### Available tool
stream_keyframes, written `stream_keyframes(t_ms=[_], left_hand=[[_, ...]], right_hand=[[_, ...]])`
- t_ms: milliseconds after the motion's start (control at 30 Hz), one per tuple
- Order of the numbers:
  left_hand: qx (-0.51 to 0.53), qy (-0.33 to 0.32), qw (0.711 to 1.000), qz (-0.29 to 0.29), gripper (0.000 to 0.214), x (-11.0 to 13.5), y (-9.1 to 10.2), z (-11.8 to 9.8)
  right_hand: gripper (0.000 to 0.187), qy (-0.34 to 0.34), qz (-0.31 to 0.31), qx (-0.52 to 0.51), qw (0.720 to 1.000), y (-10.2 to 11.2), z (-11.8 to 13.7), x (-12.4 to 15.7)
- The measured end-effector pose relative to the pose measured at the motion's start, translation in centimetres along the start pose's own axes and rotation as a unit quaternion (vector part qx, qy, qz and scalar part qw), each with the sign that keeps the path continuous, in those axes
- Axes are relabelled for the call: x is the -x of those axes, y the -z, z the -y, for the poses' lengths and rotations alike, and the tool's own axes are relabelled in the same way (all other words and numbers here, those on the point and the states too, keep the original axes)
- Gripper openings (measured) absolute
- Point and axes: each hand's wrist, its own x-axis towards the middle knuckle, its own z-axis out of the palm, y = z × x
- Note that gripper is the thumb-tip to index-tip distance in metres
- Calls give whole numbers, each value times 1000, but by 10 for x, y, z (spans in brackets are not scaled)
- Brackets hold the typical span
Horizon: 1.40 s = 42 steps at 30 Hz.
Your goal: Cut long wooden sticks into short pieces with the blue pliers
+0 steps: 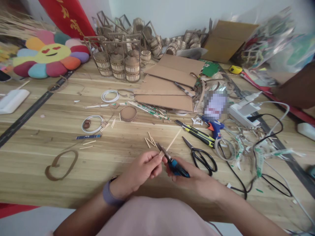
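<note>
My left hand (141, 170) pinches the near end of a thin pale wooden stick (172, 141) that slants up to the right over the wooden table (118, 157). My right hand (190, 177) is wrapped round small blue-handled cutters (172, 162), whose dark jaws sit at the stick close to my left fingertips. Several short cut stick pieces (149, 140) lie on the table just beyond my hands.
Black scissors (201, 157), a yellow-black utility knife (195, 132) and a blue glue gun (214, 127) lie to the right among cables and a white power strip (243, 111). Cardboard sheets (169, 85) and small woven cages (118, 59) stand behind. A flower cushion (49, 54) is at far left.
</note>
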Motion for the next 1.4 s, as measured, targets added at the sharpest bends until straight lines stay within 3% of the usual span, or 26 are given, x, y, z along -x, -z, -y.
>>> stream_keyframes(t_ms=[100,167,233,300,400,600,733,800,967,1033,1100,1167,1267,1400], left_hand=[[-30,-34,998,-54,34,1,10,-5],[-95,-33,990,-95,34,2,15,-7],[-182,-8,979,-88,33,3,16,-9],[-254,15,966,-49,31,3,14,-10],[-316,10,948,-22,29,4,7,-9],[-439,-21,896,-62,28,4,6,5],[-532,-38,840,-98,35,2,4,16],[-547,-42,829,-107,35,1,1,19],[-496,-28,854,-157,31,-3,0,19],[-441,-42,887,-131,30,-2,8,14],[-359,-49,932,-36,32,1,18,7],[-220,-3,974,49,36,4,26,0],[-61,34,998,0,40,2,27,-3],[19,55,998,-26,44,-7,13,3]], right_hand=[[21,11,-26,9,1000,2,0,4],[18,31,-120,106,987,2,-1,4],[14,89,-226,226,943,1,-1,1],[13,163,-277,306,896,-1,-1,-5],[15,213,-256,349,876,-5,-3,-19],[13,117,-236,452,852,-13,-10,-36],[10,59,-241,464,850,-20,-8,-38],[10,33,-250,474,844,-26,-5,-39],[8,13,-287,497,819,-31,0,-44],[8,37,-268,456,848,-23,2,-41],[11,72,-219,374,898,-11,4,-36],[11,91,-174,281,940,0,8,-29],[10,97,-192,222,951,6,14,-22],[15,122,-216,263,932,-4,15,-24]])
